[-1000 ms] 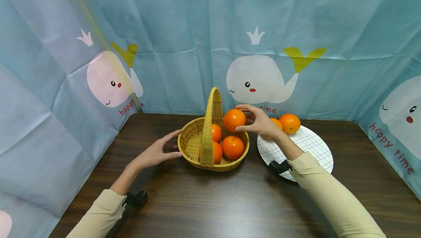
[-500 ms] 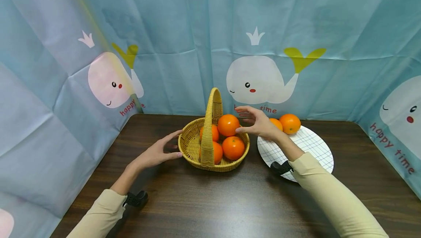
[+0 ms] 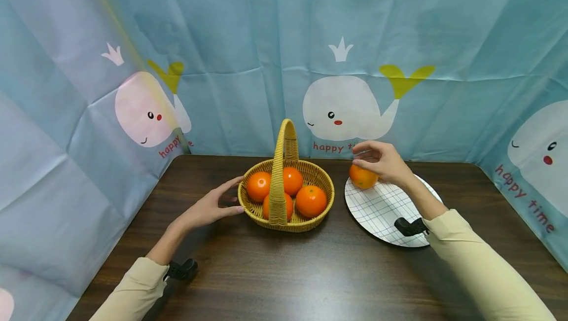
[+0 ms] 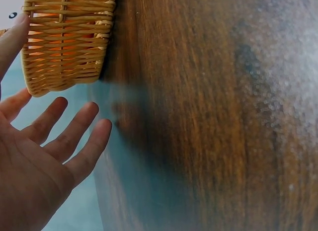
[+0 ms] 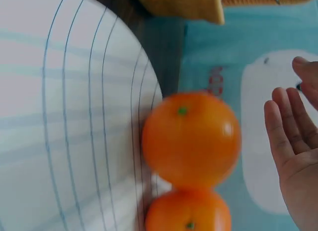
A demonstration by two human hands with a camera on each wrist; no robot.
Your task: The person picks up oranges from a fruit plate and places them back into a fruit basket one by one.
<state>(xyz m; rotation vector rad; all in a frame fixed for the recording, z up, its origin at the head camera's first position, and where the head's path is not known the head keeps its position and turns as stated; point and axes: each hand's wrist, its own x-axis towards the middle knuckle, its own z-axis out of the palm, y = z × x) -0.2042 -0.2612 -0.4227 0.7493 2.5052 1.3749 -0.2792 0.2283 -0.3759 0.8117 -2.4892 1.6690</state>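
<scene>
My left hand (image 3: 207, 211) is at the left side of a yellow wicker basket (image 3: 293, 227), thumb and forefinger at its rim. In the left wrist view the other fingers (image 4: 82, 154) are spread, away from the basket wall (image 4: 67, 67). Several oranges (image 3: 311, 201) lie in the basket, on both sides of its tall handle (image 3: 278, 183). My right hand (image 3: 386, 163) hovers over an orange (image 3: 365, 178) at the back of a round plate (image 3: 390, 222), fingers loosely bent around nothing. The right wrist view shows two oranges (image 5: 191, 139) touching, apart from the hand (image 5: 300, 151).
A dark wooden table (image 3: 275, 271) carries the basket and, to its right, the white plate with grid lines. Behind the table hangs a blue curtain (image 3: 230, 104) printed with whales. Black straps with camera mounts (image 3: 410, 227) sit at both wrists.
The right hand let go of an orange over the basket, and that fruit dropped among the others, which shifted leftward. Then the hand moved right, over the plate. The left hand stayed at the rim.
</scene>
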